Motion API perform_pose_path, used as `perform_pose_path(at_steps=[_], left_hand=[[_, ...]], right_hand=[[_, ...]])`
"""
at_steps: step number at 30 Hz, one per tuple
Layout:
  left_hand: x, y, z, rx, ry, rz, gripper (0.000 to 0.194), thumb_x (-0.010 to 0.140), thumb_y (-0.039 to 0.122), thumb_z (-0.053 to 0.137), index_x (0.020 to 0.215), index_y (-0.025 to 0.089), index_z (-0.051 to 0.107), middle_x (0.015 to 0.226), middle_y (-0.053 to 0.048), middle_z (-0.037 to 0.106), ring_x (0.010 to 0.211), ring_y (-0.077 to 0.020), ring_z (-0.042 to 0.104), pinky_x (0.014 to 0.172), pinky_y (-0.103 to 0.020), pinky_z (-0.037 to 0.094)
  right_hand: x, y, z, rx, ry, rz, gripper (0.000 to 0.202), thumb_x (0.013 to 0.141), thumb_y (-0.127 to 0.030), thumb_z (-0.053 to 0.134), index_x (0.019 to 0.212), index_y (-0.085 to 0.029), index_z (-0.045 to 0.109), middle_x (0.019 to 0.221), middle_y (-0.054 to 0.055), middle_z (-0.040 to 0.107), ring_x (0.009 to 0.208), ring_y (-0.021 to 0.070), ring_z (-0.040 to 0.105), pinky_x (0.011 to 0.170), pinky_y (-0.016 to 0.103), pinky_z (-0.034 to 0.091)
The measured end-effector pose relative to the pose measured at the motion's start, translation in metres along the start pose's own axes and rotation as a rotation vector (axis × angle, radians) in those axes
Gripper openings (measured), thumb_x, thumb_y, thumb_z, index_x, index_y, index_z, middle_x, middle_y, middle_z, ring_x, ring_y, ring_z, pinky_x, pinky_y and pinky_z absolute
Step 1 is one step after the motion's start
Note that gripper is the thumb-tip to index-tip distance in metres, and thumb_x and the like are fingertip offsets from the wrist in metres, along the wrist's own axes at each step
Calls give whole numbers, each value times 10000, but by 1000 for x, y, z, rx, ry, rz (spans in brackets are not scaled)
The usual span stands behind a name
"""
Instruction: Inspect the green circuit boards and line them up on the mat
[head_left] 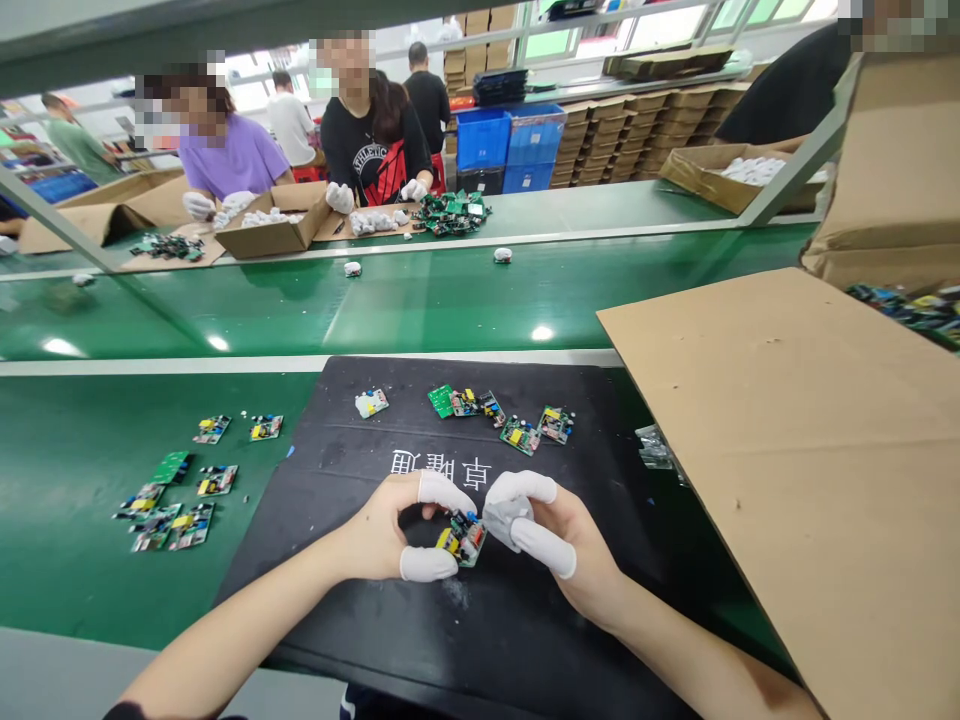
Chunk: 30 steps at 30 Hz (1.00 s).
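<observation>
Left hand (382, 530): gripping the circuit board (469, 545) by its edges, thumb near side, fingertip far side, just above the black mat (420, 645). Component face is up; edge grip probably keeps the parts accessible and unsquashed.

Right hand (577, 535): pinching a soft-looking grey lump (504, 522) between thumb and finger, right at the board's right edge. Contact with the board: can't tell. Close spacing looks deliberate, lets both hands work at one spot.

White finger cots (429, 564) on the gripping digits, likely for cleanliness or grip.

Spare boards (520, 436) sit along the mat's far side, presumably to leave the near area for handling. More boards (217, 481) grouped on the green table (60, 500) to the left, within easy reach.
</observation>
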<state>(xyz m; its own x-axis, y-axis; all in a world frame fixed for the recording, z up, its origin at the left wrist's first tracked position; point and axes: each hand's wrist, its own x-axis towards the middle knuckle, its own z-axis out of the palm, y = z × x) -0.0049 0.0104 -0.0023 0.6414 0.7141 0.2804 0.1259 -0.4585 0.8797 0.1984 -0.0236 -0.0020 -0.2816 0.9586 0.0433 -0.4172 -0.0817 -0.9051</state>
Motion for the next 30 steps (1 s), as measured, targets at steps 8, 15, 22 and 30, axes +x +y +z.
perform_pose_path(at_steps=[8,15,22,30], left_hand=[[1,3,0,-22,30,-71,395,738,507,668,955,178,682,792,-60,639,660,-149,506,587,-268,410],[1,2,-3,81,12,-97,351,710,443,689,943,181,663,791,-43,615,674,-149,503,603,-265,429],[-2,2,3,240,179,15,343,694,391,705,933,179,580,818,-42,581,689,-150,497,613,-272,457],[-3,0,11,497,390,368,355,755,375,694,1019,189,548,825,-58,622,734,-187,614,647,-312,514]], right_hand=[[4,-2,2,-31,43,53,269,701,-431,741,791,-195,647,672,-5,543,571,111,432,569,269,418],[5,-4,4,-50,105,85,310,676,-470,734,786,-195,644,705,17,576,649,150,494,617,292,438],[4,-4,6,-13,127,121,339,645,-475,759,799,-195,646,725,23,586,667,155,514,658,300,463],[2,0,8,90,120,220,327,632,-434,771,834,-211,642,778,21,580,714,152,505,688,282,446]])
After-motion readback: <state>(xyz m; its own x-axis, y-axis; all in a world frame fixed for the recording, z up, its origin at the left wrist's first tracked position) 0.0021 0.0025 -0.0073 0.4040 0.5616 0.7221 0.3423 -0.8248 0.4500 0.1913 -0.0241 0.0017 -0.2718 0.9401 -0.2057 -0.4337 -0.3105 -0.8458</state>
